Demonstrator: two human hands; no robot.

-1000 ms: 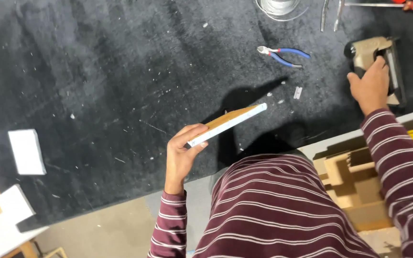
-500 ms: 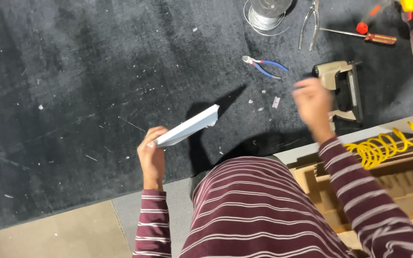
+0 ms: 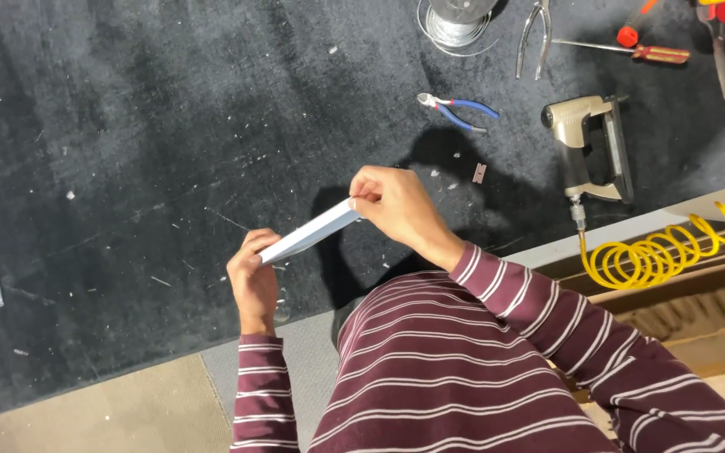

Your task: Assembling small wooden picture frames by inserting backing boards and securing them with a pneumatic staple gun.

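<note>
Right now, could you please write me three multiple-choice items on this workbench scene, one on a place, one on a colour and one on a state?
1. Where does the pneumatic stapler lie?
A. On the black mat, to the right of the hands
B. On the floor
C. In the person's left hand

2. What colour is the coiled air hose?
A. Blue
B. Yellow
C. Green

3. How is the thin white panel held?
A. Lying flat on the mat, untouched
B. By one hand only
C. By both hands, one at each end

Answers: 1 A, it rests on the black mat near the right edge. 2 B, the coil is bright yellow. 3 C, the left hand grips the lower end and the right hand pinches the upper end.
</note>
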